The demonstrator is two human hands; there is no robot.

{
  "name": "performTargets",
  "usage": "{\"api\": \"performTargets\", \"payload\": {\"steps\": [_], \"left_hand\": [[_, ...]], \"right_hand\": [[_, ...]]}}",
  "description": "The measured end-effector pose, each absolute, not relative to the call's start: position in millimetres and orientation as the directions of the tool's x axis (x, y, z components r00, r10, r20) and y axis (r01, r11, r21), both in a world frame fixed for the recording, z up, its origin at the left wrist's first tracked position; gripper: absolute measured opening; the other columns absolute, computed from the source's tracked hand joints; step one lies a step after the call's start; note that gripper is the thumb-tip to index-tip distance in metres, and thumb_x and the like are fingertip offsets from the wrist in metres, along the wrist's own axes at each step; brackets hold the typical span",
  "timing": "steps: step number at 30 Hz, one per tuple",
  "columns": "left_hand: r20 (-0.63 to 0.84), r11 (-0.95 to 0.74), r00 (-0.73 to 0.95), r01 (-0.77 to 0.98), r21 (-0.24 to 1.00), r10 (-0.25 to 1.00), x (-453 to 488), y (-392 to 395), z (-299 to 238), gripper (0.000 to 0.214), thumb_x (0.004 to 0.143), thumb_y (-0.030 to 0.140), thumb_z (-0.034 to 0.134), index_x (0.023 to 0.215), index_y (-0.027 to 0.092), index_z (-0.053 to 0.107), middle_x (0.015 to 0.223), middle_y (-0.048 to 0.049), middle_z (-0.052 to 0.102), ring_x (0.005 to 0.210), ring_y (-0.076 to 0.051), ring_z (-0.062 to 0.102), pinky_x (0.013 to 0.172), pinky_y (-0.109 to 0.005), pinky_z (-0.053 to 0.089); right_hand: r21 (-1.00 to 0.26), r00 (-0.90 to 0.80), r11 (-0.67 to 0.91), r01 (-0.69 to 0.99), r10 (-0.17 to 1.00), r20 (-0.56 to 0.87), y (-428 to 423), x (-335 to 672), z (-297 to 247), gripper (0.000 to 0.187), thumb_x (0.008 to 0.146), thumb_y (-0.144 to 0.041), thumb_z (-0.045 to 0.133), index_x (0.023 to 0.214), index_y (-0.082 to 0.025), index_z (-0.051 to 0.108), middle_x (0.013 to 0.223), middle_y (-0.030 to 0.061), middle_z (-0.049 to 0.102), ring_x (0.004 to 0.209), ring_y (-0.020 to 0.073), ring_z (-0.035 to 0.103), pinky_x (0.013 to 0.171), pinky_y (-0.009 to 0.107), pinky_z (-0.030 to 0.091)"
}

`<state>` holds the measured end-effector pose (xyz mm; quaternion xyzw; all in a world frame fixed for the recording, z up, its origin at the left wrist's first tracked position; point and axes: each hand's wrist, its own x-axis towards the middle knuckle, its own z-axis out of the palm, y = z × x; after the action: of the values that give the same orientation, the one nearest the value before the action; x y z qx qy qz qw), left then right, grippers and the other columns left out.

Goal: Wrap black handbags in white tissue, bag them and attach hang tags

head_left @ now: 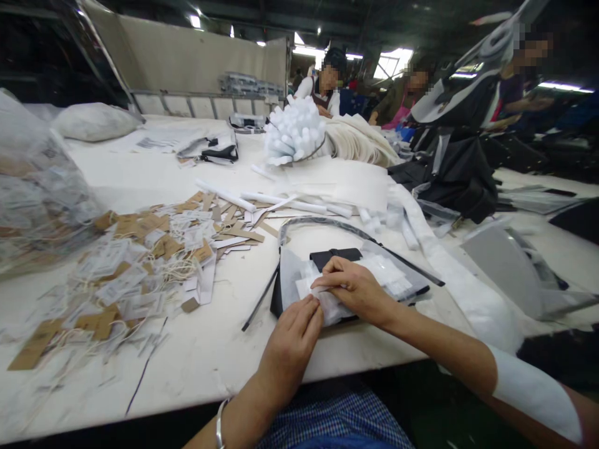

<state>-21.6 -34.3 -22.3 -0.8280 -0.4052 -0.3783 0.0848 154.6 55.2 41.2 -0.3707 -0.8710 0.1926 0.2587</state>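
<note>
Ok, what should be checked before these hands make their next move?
1. Left hand and right hand both at the plastic on the bag: ok.
2. Firm hold by the fingers: cannot tell.
3. Strap clear of both hands: ok, it arches behind.
4. Tag pile apart from the bag: ok.
5. Table free of stray bits: not ok, a dark strand lies near the tags.
</note>
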Motion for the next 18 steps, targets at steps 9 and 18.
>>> {"api": "performTargets", "payload": {"steps": [9,18], "left_hand": [[0.68,-0.613,0.307,0.745,0.264,0.666,-24,-32,-27,0.025,0.097,0.008,0.043,0.113,0.009,0.062,0.118,-0.0164,0.067,0.112,-0.024,0.062,0.092,-0.037,0.057],[0.641,-0.623,0.422,0.774,0.114,0.641,-24,-34,-19,0.03,0.097,0.008,0.045,0.121,0.01,0.062,0.136,-0.0167,0.06,0.13,-0.029,0.053,0.095,-0.039,0.055]], "right_hand": [[-0.618,-0.48,0.376,0.691,0.877,-0.003,70,145,35,0.007,0.079,-0.025,0.078,0.082,-0.023,0.071,0.075,-0.0031,0.064,0.071,0.0123,0.059,0.066,0.025,0.041],[-0.569,-0.463,0.345,0.746,0.884,-0.071,87,140,36,0.032,0.073,-0.026,0.08,0.092,-0.022,0.056,0.077,-0.0057,0.061,0.068,0.0107,0.055,0.059,0.022,0.032]]}}
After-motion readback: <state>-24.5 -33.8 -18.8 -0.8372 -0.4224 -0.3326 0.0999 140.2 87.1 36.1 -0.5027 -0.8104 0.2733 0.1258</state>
